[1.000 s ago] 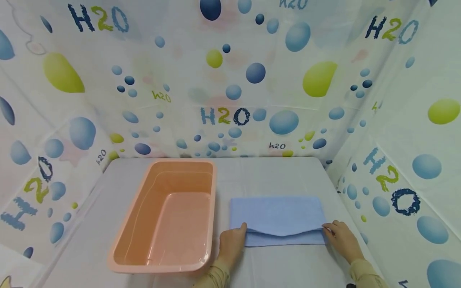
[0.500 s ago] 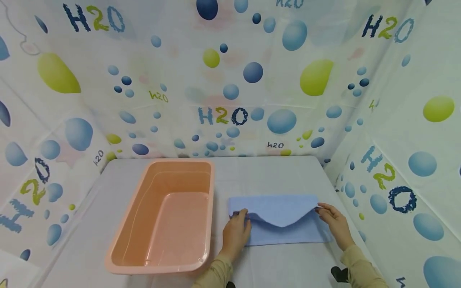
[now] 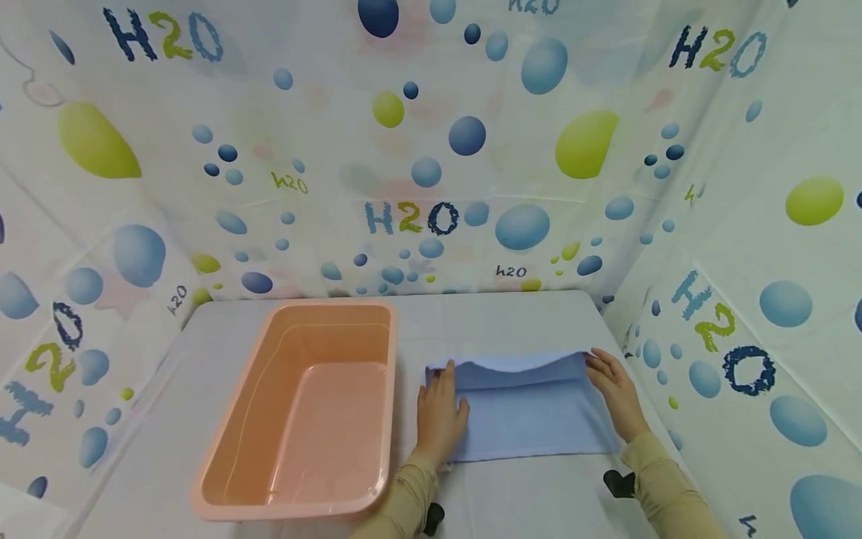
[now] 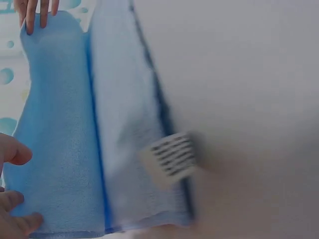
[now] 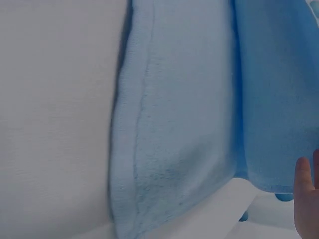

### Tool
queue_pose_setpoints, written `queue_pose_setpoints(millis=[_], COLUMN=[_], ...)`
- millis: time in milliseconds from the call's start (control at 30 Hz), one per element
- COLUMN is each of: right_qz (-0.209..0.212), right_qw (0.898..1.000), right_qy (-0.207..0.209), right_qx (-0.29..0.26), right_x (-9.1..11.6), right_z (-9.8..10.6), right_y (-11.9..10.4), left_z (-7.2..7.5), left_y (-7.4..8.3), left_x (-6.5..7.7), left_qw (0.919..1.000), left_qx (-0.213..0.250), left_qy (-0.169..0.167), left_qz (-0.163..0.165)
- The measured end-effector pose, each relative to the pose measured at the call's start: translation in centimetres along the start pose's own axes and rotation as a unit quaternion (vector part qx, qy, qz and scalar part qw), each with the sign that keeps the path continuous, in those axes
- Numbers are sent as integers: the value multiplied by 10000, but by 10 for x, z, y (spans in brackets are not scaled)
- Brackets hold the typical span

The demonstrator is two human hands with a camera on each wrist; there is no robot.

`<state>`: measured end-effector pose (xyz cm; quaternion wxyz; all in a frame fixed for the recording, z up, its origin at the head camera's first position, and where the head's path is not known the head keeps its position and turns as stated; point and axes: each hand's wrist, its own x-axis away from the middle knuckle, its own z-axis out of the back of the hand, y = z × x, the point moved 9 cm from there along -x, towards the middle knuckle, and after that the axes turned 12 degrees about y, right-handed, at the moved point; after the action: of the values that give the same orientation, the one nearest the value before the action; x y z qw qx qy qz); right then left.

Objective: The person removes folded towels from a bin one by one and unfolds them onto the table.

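A light blue towel (image 3: 532, 419) lies on the table to the right of the basin, its upper layer raised as a flap (image 3: 518, 363) along the far side. My left hand (image 3: 438, 415) holds the flap at its left end, thumb spread to the right. At the flap's right corner, my right hand (image 3: 616, 393) pinches the edge. The left wrist view shows a striped tag (image 4: 172, 157) at the near edge of the towel, and right-hand fingers (image 4: 37, 15) over the flap's far end. In the right wrist view the flap stands up beside the lower layer (image 5: 174, 124).
A peach plastic basin (image 3: 388, 419) stands left of the towel, close to my left forearm. The table (image 3: 498, 322) has a white cover. Behind it and at both sides hang white sheets (image 3: 323, 135) printed with blue and green dots and "H2O".
Both hands have moved away from me, carrying the towel's near edge up and back toward the far side. More of the lower layer shows now. The basin stays in place.
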<state>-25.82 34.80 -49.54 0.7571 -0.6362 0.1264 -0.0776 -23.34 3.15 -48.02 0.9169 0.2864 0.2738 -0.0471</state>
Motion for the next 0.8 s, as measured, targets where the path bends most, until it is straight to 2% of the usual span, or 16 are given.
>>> queue_pose_setpoints(millis=[100,300,400,633,800], right_qz=[-43,-211,-225,-307,-393], right_qw=[9999,9997,9996,9991,9989], right_qy=[99,133,171,207,-269], right_qx=[1,67,-27,-199,-46], right_x=[-13,-42,-52,-67,-71], right_z=[-5,-17,-23,-36,-47], right_y=[-8,-22,-25,-22,-19], left_z=[-2,-3,-7,-15,-24], left_y=[0,4,2,-8,-7], left_x=[-13,-40,-48,-55,-56], left_qw=[9999,9991,9981,9945,9937], left_qx=[8,328,459,508,540], left_qy=[0,138,51,-217,-481], left_qz=[118,233,407,894,860])
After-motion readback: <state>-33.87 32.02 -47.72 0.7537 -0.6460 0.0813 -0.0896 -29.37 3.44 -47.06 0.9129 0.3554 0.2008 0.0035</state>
